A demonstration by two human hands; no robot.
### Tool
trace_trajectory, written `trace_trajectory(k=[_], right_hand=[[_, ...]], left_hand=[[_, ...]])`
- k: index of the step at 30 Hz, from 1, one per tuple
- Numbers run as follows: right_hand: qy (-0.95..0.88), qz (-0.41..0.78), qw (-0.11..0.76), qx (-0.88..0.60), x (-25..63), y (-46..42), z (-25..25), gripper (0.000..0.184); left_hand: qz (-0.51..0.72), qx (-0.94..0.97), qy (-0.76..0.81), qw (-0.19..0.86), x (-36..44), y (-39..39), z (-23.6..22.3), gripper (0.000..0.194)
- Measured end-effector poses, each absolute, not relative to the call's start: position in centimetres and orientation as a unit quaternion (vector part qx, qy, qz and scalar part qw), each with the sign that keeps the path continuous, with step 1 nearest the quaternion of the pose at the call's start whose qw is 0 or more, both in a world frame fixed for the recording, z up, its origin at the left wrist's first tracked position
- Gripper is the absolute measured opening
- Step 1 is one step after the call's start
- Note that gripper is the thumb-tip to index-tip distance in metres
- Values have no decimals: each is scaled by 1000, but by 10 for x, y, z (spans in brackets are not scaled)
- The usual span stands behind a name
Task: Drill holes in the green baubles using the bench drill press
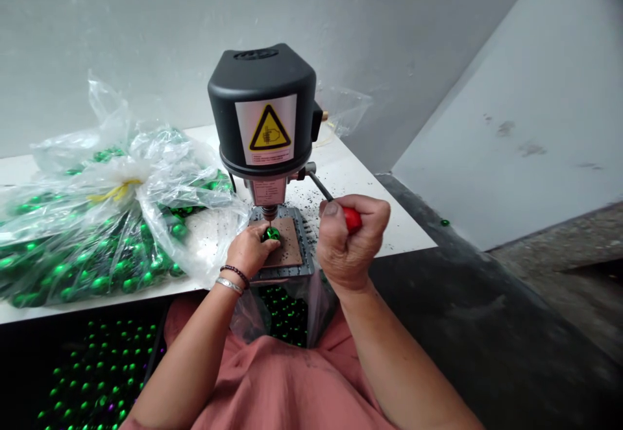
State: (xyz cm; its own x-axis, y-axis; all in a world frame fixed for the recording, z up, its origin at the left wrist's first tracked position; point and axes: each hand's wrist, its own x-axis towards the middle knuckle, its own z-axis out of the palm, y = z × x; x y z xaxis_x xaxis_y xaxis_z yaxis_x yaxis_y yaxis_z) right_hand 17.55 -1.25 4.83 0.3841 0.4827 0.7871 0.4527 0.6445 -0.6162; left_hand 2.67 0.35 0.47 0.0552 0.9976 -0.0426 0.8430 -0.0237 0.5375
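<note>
A small black drill press [265, 112] stands on the white table with a yellow hand-warning sticker on its front. Beneath its chuck [269, 212], my left hand [250, 248] pinches a shiny green ball [272, 234] on a brown board [287, 251] over the metal base. The bit reaches down to the ball's top; whether it has gone in I cannot tell. My right hand [351, 238] is wrapped round the red knob [351, 220] of the feed lever [321, 187], to the right of the machine.
Clear plastic bags [121, 203] full of green balls cover the table's left side. Dark shavings [311, 206] lie around the base. More green balls [92, 371] are below the table, at left and between my knees. One ball [444, 222] lies on the floor.
</note>
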Motion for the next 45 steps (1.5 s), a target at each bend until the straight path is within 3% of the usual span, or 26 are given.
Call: trace_trajectory(k=[11,15,18,24,30,35,38,40,42,45], right_hand=[[-565,57,720,-399,175,-13,29,11],[-552,-55,718,-421,176,-5,68,6],[-554,-68,707,-435,175,6,104,11],[-558,-4,719,-414,174,16,123,23],[-548,-13,713,-437,173,12,122,16],[-553,-16,710,-435,174,11,122,15],[-556,-12,709,-433,175,11,121,16],[-560,-6,709,-429,175,10,120,16],[-563,-1,709,-425,176,10,119,15],[-567,2,707,-423,177,9,118,14]], left_hand=[[166,698,666,206,27,3,6,23],[175,694,669,200,29,3,5,26],[201,669,682,215,28,-2,8,32],[184,661,613,392,11,-30,28,35],[99,675,545,488,1,-46,31,41],[300,516,591,543,5,-41,21,43],[434,281,556,651,7,-36,21,48],[452,169,498,720,8,-32,23,48],[459,124,463,748,7,-30,24,41],[481,122,454,740,6,-31,24,13]])
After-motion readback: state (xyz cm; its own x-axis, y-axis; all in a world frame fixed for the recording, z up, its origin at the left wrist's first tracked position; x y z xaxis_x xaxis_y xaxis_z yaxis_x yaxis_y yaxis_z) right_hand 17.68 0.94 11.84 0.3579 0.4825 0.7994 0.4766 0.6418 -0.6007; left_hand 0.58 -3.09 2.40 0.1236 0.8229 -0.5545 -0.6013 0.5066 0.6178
